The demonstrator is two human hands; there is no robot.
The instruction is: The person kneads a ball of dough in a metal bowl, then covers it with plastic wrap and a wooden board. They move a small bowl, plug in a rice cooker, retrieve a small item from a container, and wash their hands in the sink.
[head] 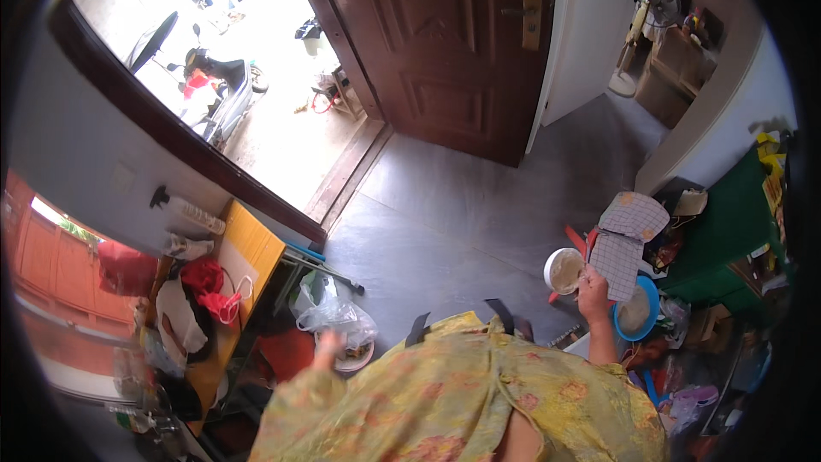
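My right hand (593, 295) grips the rim of a white bowl (549, 268), which is tilted so that a beige, pasty or powdery substance (567, 271) shows inside. Beyond that hand is a folding chair with a checked cushion (619, 263) and red parts. Close by on the right stands a blue basin (652, 314), also with something beige in it. Blurred by motion, my left hand (328, 348) is over a round bin (354, 362) with a clear plastic bag (337, 317); whether it touches either cannot be made out.
A brown door (442, 64) stands ajar beside a bright doorway with a scooter (224, 90) outside. At left, a wooden table (253, 237) carries a spray bottle (192, 212) and red cloth (205, 282). A green-covered cabinet (712, 237) is at right; grey floor tiles (430, 199) lie ahead.
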